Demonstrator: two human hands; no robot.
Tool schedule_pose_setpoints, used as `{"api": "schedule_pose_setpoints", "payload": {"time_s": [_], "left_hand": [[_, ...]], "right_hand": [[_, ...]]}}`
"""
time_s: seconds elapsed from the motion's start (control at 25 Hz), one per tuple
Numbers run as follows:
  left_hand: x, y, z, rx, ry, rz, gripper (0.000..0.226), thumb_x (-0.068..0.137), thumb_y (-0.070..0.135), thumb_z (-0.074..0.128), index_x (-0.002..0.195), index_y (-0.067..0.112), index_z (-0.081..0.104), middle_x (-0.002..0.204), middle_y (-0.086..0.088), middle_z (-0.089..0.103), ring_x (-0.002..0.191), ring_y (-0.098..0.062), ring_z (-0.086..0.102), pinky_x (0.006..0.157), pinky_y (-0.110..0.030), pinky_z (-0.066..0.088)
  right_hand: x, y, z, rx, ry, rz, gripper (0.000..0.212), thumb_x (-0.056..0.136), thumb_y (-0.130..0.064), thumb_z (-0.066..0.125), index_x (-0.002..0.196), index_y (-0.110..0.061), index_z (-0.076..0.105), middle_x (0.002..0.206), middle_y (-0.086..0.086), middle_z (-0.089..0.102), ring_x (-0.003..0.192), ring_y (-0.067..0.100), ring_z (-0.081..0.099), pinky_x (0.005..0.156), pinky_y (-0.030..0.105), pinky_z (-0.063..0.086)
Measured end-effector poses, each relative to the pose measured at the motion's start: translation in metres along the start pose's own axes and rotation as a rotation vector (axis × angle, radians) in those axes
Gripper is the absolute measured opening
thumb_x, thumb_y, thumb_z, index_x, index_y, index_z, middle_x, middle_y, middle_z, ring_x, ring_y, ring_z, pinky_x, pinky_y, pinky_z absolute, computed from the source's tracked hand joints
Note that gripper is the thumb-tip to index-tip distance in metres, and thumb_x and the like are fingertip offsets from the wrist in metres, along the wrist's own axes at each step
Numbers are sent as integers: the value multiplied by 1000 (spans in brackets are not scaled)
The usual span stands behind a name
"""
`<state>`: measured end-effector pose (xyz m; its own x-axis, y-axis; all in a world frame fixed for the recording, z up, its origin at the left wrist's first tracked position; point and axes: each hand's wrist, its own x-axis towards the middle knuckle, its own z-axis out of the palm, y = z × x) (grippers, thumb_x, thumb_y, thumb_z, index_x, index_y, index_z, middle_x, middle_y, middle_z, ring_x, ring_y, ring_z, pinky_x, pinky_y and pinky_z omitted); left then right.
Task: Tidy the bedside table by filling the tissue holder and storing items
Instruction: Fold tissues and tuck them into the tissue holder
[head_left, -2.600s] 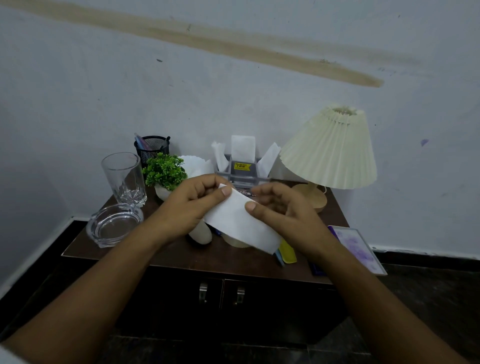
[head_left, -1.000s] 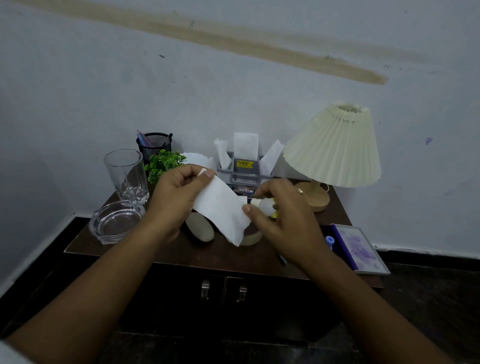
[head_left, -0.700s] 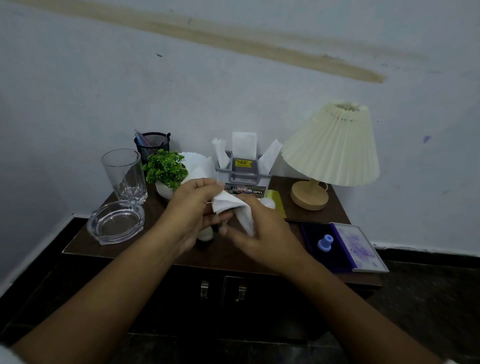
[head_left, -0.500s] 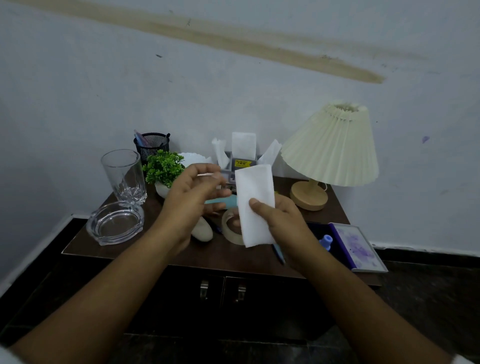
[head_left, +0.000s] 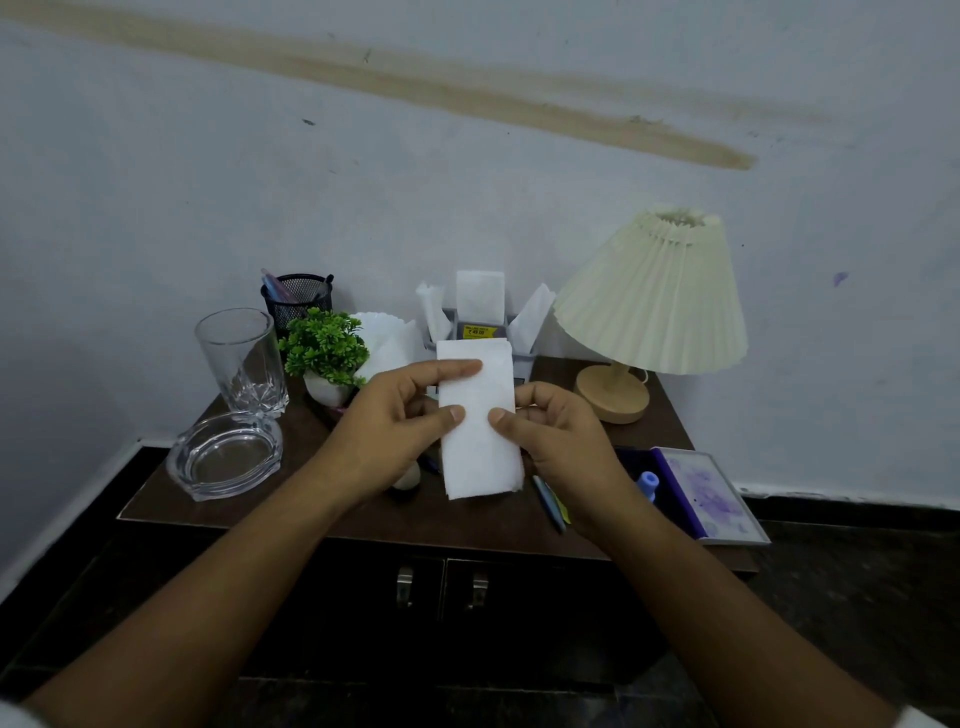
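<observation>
Both hands pinch one folded tissue (head_left: 478, 431): left hand (head_left: 389, 431) with thumb on the front face and forefinger laid across the upper part, right hand (head_left: 558, 441) with thumb on the front and fingers curled behind the right edge. Half a second ago the right hand alone held it and the left hung just beside it with curled fingers; the left has since closed onto the sheet. Tissue is a narrow white rectangle, long axis upright with the top leaning slightly left, flat face toward the camera, top edge up toward the wall, layered lower edge nearest the person. It is held above the bedside table (head_left: 311, 499), directly in front of the tissue holder (head_left: 521, 364), covering the holder's lower front. Three white tissues stand up out of the holder. The tape roll seen earlier is now hidden behind hands and sheet. Pens (head_left: 550, 501) show only partly below the right wrist. Small pale object under the left wrist, mostly hidden, not identifiable.
</observation>
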<state>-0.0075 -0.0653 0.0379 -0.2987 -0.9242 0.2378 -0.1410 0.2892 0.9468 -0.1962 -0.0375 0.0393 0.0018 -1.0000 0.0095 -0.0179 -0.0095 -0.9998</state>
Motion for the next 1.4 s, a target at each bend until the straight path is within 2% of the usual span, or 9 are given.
{"api": "schedule_pose_setpoints", "payload": {"time_s": [0.16,0.44,0.52,0.64,0.8,1.0,1.16,1.32,1.4], "left_hand": [[2,-8,-2,23,-67,-70,42,84,15,68,119,38,73,108,-37,66,91,-53,63,91,-54,57],[5,-16,-5,155,24,-81,41,90,-2,68,109,33,77,65,-12,66,57,-13,56,62,-27,49],[8,-16,-7,135,46,-81,32,91,2,69,106,28,78,82,-18,74,75,-30,71,76,-42,60],[19,-17,-10,181,51,-50,30,94,3,66,109,26,78,106,-3,77,99,-20,73,90,-47,60],[34,-13,-10,254,109,-9,31,96,9,64,120,25,74,104,3,75,92,-16,70,87,-42,60],[59,-1,-7,261,129,-20,37,98,10,61,133,22,66,109,-1,73,88,-14,67,87,-31,56],[94,10,-10,248,70,-75,44,101,9,55,143,21,54,90,-7,73,81,-20,72,78,-32,61],[110,3,-3,232,-40,-154,51,102,8,52,151,16,42,112,-5,66,80,-17,68,75,-33,60],[111,-4,1,262,-80,-182,54,103,8,50,154,18,36,124,-8,62,81,-18,66,72,-33,58]], "right_hand": [[3,8,0,-91,106,20,27,89,-2,71,106,-13,52,100,16,73,96,30,74,74,50,61],[6,5,-5,-265,-3,19,16,89,6,65,88,-8,73,103,14,71,86,32,71,69,44,64],[10,1,-7,-321,66,-19,19,90,3,65,99,-11,75,101,12,73,77,24,71,66,35,63],[15,-3,-9,-421,97,-96,32,91,-4,67,119,-17,71,89,8,75,77,19,71,74,33,61],[30,-9,-6,-541,53,-114,36,93,-11,67,129,-14,67,107,6,74,85,10,67,82,31,58],[55,-31,-1,-603,131,-216,44,96,-9,59,140,-13,58,123,14,69,107,23,67,96,41,57],[79,-38,6,-689,168,-300,54,96,-7,54,149,-14,46,136,12,62,121,27,62,104,45,51],[89,-27,8,-884,91,-297,60,94,1,52,152,-10,39,158,6,41,139,23,45,104,22,35],[93,-20,8,-941,42,-280,64,94,0,52,155,-10,34,164,6,31,144,23,40,108,25,35]]}}
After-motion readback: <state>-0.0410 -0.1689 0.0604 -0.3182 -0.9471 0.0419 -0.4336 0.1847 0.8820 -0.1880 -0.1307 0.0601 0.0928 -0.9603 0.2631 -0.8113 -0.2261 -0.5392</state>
